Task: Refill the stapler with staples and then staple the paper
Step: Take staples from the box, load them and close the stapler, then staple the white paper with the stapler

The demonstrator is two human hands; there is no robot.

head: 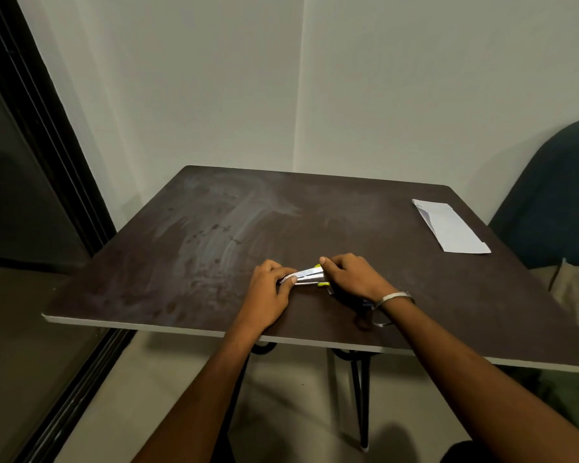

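Observation:
A small stapler [310, 275] with silver metal and yellow-green plastic lies near the front middle of the dark brown table [214, 228]. My left hand [270, 289] pinches its left metal end with thumb and fingers. My right hand [350, 274] grips its right end, fingers curled over the yellow-green part. Much of the stapler is hidden between both hands; loose staples cannot be made out. A folded white paper [450, 227] lies flat at the table's far right, well away from both hands.
A dark blue chair back [555, 188] stands just past the table's right edge. A dark window or door frame [47, 145] runs along the left. White walls meet in a corner behind the table. Black hairpin legs [361, 396] show under the front edge.

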